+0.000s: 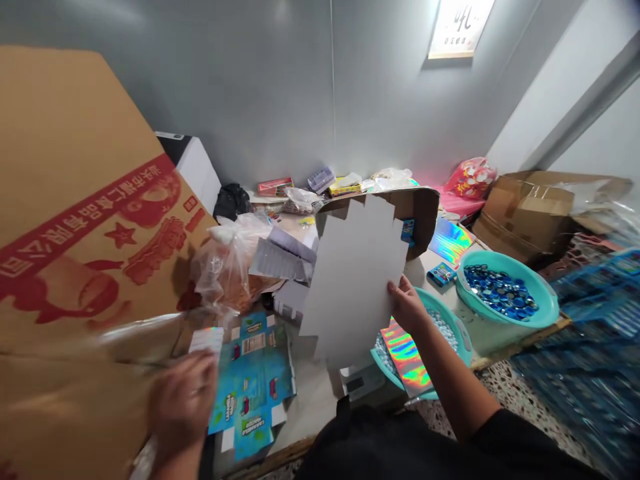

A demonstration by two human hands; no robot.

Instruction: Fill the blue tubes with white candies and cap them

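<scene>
My right hand (406,308) is closed on the right edge of a large flat cardboard sheet (357,280), its plain grey-white side facing me and its outline notched with tabs. The sheet is held upright above the table. My left hand (185,393) is smeared by motion at the lower left, fingers seemingly curled. Just beyond its fingertips shows a small pale shiny card (207,339); whether the hand holds it is unclear. Beside this hand lies an unfolded blue-green printed carton (260,373), flat on the table.
A big brown carton (90,200) with red print fills the left. Two turquoise basins hold blue caps (500,293) and small pale pieces (443,327); a rainbow foil sheet (407,357) lies over the nearer one. An open box (425,220) stands behind the sheet. Blue crates (595,333) stand right.
</scene>
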